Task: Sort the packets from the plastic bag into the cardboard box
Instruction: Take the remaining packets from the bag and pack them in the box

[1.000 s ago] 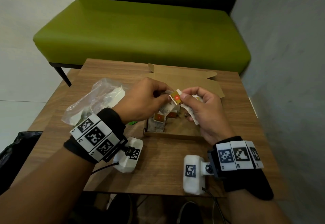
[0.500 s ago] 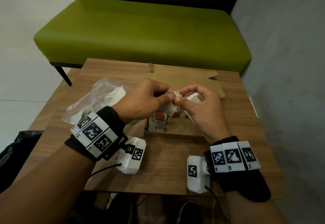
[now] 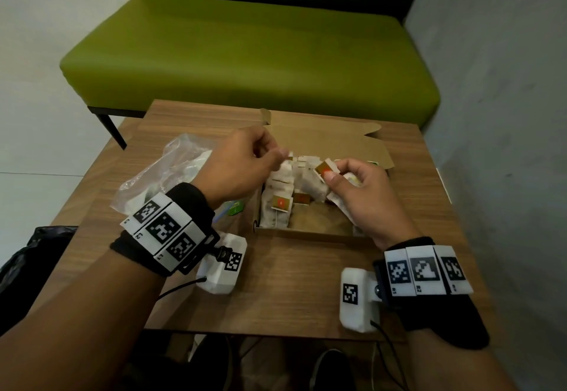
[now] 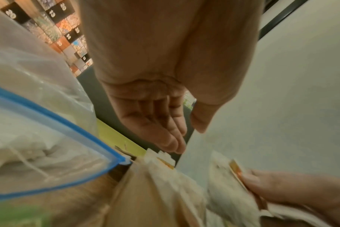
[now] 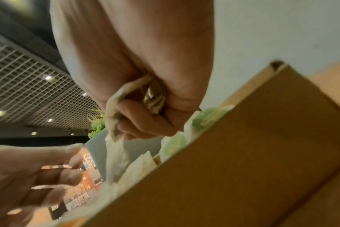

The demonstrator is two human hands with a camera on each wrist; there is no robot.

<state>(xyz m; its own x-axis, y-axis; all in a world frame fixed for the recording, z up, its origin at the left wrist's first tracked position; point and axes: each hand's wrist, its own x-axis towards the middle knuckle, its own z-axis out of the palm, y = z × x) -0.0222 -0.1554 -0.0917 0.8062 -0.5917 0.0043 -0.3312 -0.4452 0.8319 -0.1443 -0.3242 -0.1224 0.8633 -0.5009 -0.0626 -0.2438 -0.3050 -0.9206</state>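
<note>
- The right hand [image 3: 365,194] has its fingers [image 5: 145,121] curled round a small bunch of white packets [image 5: 115,127], and its thumb pins an orange-labelled tag [image 3: 325,169] on top of them.
- The left hand [image 3: 242,172] sits just to the left of that, over the box's left end. Seen from its own wrist the fingers [image 4: 165,135] hang loose and nearly straight with nothing in them. From above they look bunched near a white packet top, but I can't make out a grip.
- Right under both sets of fingers is the cardboard box [image 3: 306,232], with packets already standing upright in a row [image 3: 285,188] along its left side. A green-labelled packet [image 5: 208,118] stands at the far end behind the right hand.
- Left of the left wrist lies the plastic bag [image 3: 171,172], blue zip edge open, with white packets inside.
- To do this step well, I'd say peel one packet off the bunch at a time. Slot it upright against the row with its label matching its neighbours', and use the free left fingers to hold the row back so nothing topples.
- The strings and tags look apt to tangle, so lift slowly.
- It all sits on the wooden worktop [image 3: 306,292].
</note>
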